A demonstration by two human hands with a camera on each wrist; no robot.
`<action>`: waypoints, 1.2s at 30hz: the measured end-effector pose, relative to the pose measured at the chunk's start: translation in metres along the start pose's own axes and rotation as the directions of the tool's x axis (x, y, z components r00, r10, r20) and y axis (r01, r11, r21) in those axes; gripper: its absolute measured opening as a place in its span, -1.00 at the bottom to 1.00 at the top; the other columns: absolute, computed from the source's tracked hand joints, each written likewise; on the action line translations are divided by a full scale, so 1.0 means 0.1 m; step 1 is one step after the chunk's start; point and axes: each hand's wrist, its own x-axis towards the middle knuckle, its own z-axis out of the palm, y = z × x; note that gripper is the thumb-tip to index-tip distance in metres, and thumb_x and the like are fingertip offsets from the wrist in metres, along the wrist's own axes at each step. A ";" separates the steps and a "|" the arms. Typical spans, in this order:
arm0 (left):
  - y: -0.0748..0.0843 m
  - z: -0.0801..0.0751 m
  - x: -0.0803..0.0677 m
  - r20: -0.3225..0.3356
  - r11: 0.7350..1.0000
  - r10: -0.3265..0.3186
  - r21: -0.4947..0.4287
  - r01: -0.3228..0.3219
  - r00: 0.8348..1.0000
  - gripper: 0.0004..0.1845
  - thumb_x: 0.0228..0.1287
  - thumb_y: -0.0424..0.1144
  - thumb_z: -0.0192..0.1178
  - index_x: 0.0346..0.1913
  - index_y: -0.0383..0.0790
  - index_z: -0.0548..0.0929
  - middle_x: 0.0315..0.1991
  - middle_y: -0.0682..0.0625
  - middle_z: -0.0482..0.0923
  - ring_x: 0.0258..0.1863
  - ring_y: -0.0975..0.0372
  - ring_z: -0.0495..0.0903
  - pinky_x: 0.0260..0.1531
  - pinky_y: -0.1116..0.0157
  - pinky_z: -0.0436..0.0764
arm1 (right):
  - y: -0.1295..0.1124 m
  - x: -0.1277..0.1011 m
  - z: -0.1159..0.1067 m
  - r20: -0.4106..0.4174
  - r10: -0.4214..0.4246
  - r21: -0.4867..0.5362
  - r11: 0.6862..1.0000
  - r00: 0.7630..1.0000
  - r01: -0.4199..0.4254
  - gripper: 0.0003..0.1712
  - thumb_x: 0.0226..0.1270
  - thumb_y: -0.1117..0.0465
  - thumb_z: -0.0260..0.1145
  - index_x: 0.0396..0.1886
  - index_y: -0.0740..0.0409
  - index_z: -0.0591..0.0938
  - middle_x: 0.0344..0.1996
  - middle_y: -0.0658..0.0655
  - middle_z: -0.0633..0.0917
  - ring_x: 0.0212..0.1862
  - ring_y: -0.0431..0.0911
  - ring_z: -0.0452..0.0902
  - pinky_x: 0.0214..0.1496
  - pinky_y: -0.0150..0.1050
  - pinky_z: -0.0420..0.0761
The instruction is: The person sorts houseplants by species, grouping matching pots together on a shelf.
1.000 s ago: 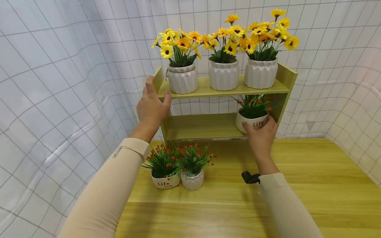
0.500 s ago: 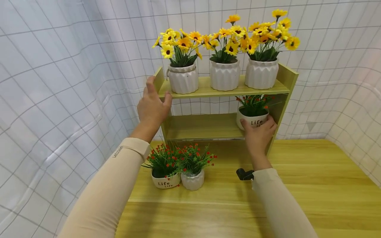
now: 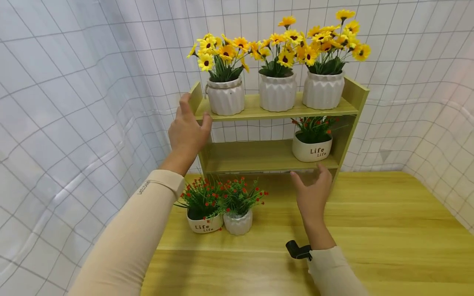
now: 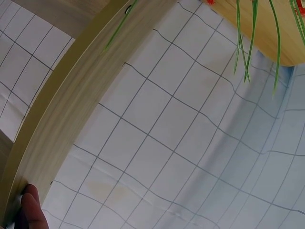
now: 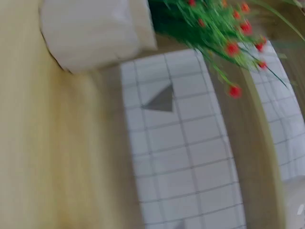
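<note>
My left hand (image 3: 189, 131) grips the upper left corner of a two-tier wooden shelf (image 3: 252, 158), thumb at the front edge and fingers over the side panel. In the left wrist view a fingertip shows against the shelf's side panel (image 4: 71, 100). Just below the middle board, my right hand (image 3: 314, 191) has thumb and fingers spread, holding nothing. Above it, a cream oval pot (image 3: 312, 151) lettered "Life" stands upright at the right end of that board, with small red flowers. The right wrist view, blurred, shows a pale pot (image 5: 95, 33) with red-flowered greenery.
Three ribbed white pots (image 3: 277, 93) of yellow daisies line the top board. On the wooden table (image 3: 400, 230), at the shelf's lower left, stand another "Life" pot (image 3: 204, 224) and a small white pot (image 3: 238, 224), both red-flowered. A white checked curtain (image 3: 392, 82) surrounds the table.
My right hand has let go of the oval "Life" pot and drawn back down towards me. The pot stays on the middle board. My left hand keeps its place on the shelf.
</note>
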 end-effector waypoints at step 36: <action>0.00 0.02 0.00 -0.014 0.999 0.011 -0.042 -0.012 1.000 -0.36 0.37 0.07 -0.01 0.41 0.05 0.05 0.08 -0.30 0.50 -0.29 -0.27 0.59 -0.27 -0.16 0.53 | 0.23 -1.50 0.78 0.295 0.216 0.014 0.973 0.931 -0.230 -0.14 0.08 0.11 0.57 0.29 0.38 0.38 0.19 0.33 0.42 0.25 0.20 0.33 0.25 0.14 0.36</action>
